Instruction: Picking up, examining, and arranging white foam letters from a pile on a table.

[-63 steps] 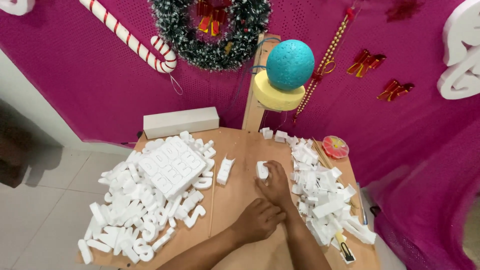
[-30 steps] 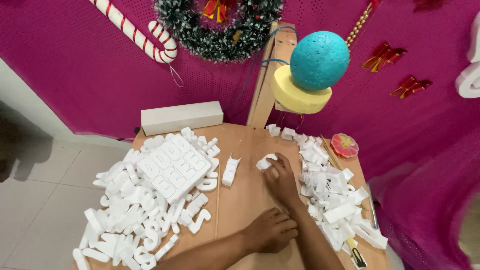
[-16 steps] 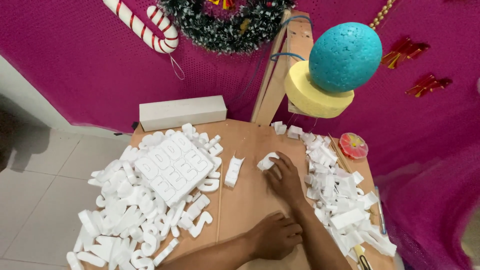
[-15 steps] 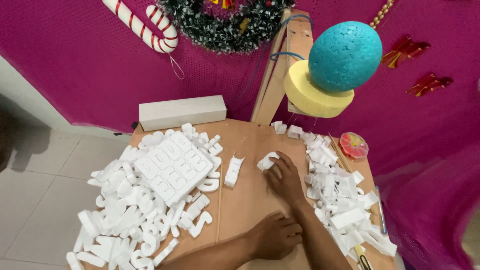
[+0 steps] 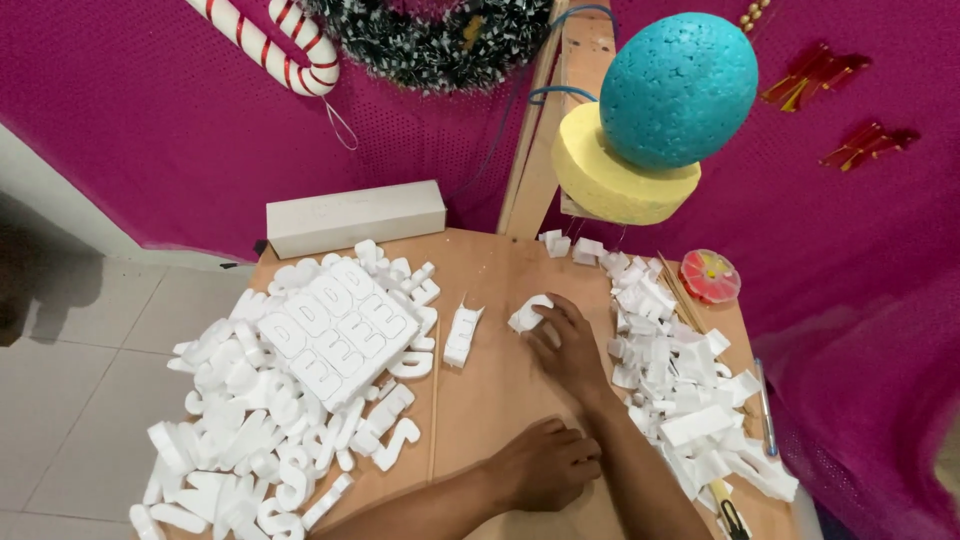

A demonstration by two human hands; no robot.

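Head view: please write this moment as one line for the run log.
right hand: fingertips on white foam piece | left hand: flat on wooden table, empty | foam letters pile: left side

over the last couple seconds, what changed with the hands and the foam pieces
The right hand reached further out across the table, and its fingertips now touch the small white foam piece, which sits about where it was. The left hand stayed flat near the table's front edge. The piles of white foam letters, the letter sheet and the lone piece look unmoved.
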